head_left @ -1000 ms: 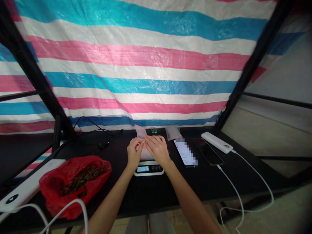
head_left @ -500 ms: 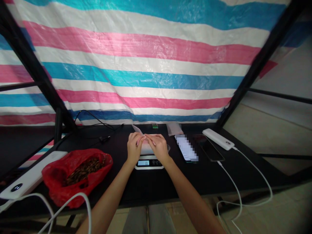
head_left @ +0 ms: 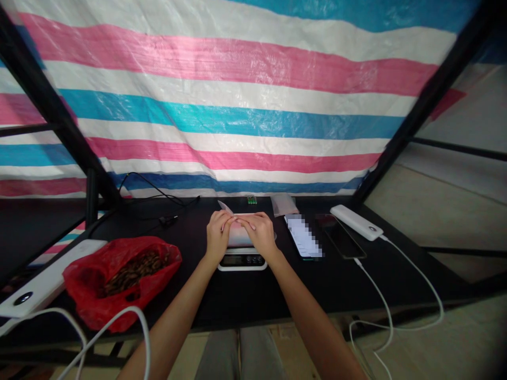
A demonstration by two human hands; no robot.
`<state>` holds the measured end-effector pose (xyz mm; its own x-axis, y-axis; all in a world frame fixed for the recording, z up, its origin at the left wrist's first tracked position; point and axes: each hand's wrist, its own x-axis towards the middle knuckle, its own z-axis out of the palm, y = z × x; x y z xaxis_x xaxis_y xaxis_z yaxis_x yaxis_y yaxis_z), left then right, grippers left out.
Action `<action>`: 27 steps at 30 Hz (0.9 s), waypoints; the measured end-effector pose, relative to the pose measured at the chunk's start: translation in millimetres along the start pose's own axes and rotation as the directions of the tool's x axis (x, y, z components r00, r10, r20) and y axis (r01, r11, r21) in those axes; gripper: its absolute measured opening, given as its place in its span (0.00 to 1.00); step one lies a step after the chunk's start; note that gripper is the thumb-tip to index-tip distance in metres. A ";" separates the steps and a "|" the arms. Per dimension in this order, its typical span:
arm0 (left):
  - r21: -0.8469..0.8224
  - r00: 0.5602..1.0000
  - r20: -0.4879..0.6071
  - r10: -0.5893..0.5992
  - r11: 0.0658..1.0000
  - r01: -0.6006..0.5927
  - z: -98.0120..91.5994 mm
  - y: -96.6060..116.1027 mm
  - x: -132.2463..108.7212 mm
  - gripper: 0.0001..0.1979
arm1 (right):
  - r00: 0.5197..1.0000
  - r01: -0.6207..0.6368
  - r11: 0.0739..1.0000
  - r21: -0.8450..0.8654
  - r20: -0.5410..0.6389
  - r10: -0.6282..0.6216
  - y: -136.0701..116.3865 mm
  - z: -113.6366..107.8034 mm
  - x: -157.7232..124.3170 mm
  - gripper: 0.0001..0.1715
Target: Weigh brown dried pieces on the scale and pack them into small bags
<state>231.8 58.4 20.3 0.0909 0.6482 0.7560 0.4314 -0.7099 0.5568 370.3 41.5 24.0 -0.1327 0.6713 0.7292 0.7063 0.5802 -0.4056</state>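
My left hand [head_left: 219, 230] and my right hand [head_left: 258, 230] meet above a small digital kitchen scale [head_left: 242, 267]. Their fingertips pinch a small translucent plastic bag [head_left: 225, 207], whose corner sticks up behind the left fingers; the rest of it is mostly covered by the hands. The scale's platform [head_left: 240, 238] reflects pink and white, and its display [head_left: 232, 260] looks dark. To the left, a red plastic bag [head_left: 91, 285] lies open with many brown, elongated pieces [head_left: 137, 272] inside, which look like nuts or seeds.
Right of the scale lie a pack of translucent bags [head_left: 284, 205], a lit phone [head_left: 304, 237], a dark phone [head_left: 341, 237] and a white power bank [head_left: 356, 221] with cables. Small green batteries [head_left: 252, 200] lie behind. Another power bank [head_left: 51, 277] and a white cable [head_left: 114, 324] are at left.
The scale's display, lit with 0.0 before, now looks dark. The view has tilted slightly. Both hands stay pinched together over the scale, with only a small shift of the fingers.
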 end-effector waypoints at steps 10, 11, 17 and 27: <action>0.207 0.969 0.202 0.139 0.961 -0.181 9.0 12.6 -12.4 0.12 | 0.948 -0.247 0.945 -0.216 -0.258 0.189 3.1 -5.0 2.8 0.10; 0.222 0.977 0.174 0.124 0.962 -0.162 10.3 13.7 -13.3 0.12 | 0.943 -0.258 0.943 -0.210 -0.267 0.198 2.9 -6.0 3.3 0.10; 0.270 0.997 -0.059 -0.054 0.960 0.068 8.0 13.2 -11.5 0.13 | 0.990 -0.121 0.985 -0.127 -0.089 0.110 -9.2 -4.5 -1.1 0.12; 0.480 0.992 -0.093 0.090 0.877 -0.035 3.3 16.9 -11.9 0.03 | 0.891 -0.452 0.892 0.013 -0.039 0.452 0.7 -8.8 4.8 0.09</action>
<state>241.0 39.6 19.5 0.0456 0.5530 0.8319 0.8056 -0.5128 0.2967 376.2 41.1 32.1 0.2280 0.8427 0.4877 0.6806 0.2202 -0.6988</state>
